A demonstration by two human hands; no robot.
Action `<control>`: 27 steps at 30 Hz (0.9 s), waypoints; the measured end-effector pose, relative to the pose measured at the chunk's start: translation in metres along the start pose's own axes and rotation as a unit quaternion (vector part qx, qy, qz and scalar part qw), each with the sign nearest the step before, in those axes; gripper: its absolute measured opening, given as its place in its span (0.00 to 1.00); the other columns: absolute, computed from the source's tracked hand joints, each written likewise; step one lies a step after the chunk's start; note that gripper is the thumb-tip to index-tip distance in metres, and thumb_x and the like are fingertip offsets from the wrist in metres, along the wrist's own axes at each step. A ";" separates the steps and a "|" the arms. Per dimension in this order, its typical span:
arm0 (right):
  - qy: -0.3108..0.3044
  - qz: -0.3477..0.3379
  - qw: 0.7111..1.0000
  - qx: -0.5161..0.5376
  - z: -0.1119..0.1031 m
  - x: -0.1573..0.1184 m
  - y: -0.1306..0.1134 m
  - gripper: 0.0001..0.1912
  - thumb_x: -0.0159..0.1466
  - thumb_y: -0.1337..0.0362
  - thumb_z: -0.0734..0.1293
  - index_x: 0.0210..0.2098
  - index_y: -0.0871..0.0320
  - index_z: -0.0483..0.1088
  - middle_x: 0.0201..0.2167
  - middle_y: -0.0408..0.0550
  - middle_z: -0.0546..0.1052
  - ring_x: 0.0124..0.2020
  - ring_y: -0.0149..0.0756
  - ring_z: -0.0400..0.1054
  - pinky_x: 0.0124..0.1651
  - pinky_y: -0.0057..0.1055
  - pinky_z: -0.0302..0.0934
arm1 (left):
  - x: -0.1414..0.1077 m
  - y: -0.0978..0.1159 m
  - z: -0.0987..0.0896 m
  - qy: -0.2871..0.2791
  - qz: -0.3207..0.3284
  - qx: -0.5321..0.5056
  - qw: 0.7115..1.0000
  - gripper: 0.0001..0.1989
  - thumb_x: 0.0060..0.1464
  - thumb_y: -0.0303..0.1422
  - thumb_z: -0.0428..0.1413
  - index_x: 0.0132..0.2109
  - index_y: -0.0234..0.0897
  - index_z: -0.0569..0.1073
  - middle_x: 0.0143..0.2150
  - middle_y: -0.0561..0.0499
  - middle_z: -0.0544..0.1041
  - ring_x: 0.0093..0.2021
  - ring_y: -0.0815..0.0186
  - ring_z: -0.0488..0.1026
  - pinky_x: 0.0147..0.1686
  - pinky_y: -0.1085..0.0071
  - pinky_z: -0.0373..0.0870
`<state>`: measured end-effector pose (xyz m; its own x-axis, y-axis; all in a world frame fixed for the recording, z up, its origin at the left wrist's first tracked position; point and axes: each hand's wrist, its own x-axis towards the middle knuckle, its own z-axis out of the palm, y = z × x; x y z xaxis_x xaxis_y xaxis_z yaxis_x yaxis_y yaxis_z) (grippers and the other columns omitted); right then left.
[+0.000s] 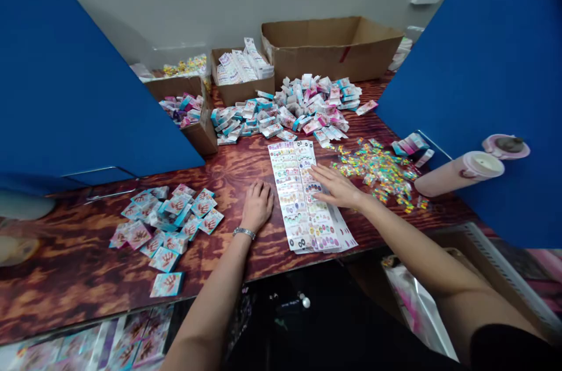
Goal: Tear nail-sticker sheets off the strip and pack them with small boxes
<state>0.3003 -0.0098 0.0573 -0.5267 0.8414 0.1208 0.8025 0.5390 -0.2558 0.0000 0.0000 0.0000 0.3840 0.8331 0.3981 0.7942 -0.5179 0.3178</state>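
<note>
In the head view, two columns of sticker sheets (287,198) printed with rows of small coloured ovals lie side by side on the table in front of me. My right hand (336,185) rests palm down over the right column, its fingers stretched out and apart. Just left of the sheets, my left hand (258,205) lies palm down on the tabletop, holding nothing, its fingers slightly bent. Farther left is a loose heap of small blue and pink boxes (175,207) with hand pictures. Tiny yellow and multicoloured packets (373,166) are spread to the right of the sheets.
Behind the sheets lies a pile of small cartons (307,102). A large cardboard box (325,58), a smaller box (241,90) of sticker sheets and another box (208,125) of cartons stand at the back. Blue panels (79,67) flank the table. A pink tumbler (456,174) stands right.
</note>
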 end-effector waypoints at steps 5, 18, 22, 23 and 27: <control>-0.043 0.001 0.999 -0.023 0.015 0.003 0.017 0.34 0.67 0.51 0.60 0.69 0.53 0.49 0.69 0.51 0.52 0.70 0.51 0.43 0.68 0.55 0.44 | 0.000 0.000 0.002 0.005 -0.002 -0.015 1.000 0.16 0.62 0.33 0.47 0.53 0.32 0.70 0.56 0.35 0.69 0.62 0.49 0.61 0.61 0.49 0.61; 0.009 0.029 1.000 -0.002 0.026 0.008 0.014 0.25 0.67 0.52 0.60 0.62 0.52 0.63 0.64 0.49 0.64 0.67 0.51 0.51 0.65 0.54 0.52 | -0.002 0.000 0.002 -0.003 -0.019 -0.041 0.999 0.16 0.62 0.33 0.49 0.54 0.31 0.70 0.58 0.35 0.68 0.63 0.49 0.60 0.62 0.49 0.59; 0.014 0.051 0.998 -0.038 0.028 0.011 0.009 0.22 0.68 0.53 0.61 0.60 0.49 0.66 0.62 0.46 0.66 0.66 0.53 0.52 0.63 0.57 0.52 | -0.002 -0.001 0.004 -0.001 -0.021 -0.044 0.999 0.17 0.62 0.33 0.49 0.54 0.32 0.71 0.57 0.35 0.69 0.63 0.49 0.60 0.61 0.48 0.60; 0.016 0.050 0.998 -0.042 0.029 0.010 0.007 0.21 0.68 0.54 0.61 0.58 0.48 0.67 0.61 0.46 0.68 0.66 0.52 0.53 0.63 0.57 0.52 | -0.001 -0.001 0.004 0.000 -0.024 -0.049 0.999 0.16 0.62 0.33 0.49 0.54 0.32 0.71 0.57 0.35 0.69 0.62 0.49 0.61 0.61 0.48 0.60; 0.039 0.062 0.996 -0.050 0.033 0.009 -0.003 0.14 0.68 0.58 0.62 0.50 0.46 0.74 0.55 0.42 0.74 0.62 0.48 0.60 0.63 0.53 0.52 | 0.004 0.000 -0.005 0.007 -0.073 -0.135 0.988 0.14 0.60 0.34 0.51 0.49 0.32 0.74 0.55 0.37 0.72 0.60 0.49 0.64 0.62 0.50 0.59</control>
<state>0.2840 -0.0055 0.0279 -0.4009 0.9004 0.1690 0.8863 0.4279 -0.1771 -0.0007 0.0027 0.0060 0.2663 0.9008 0.3430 0.6850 -0.4273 0.5901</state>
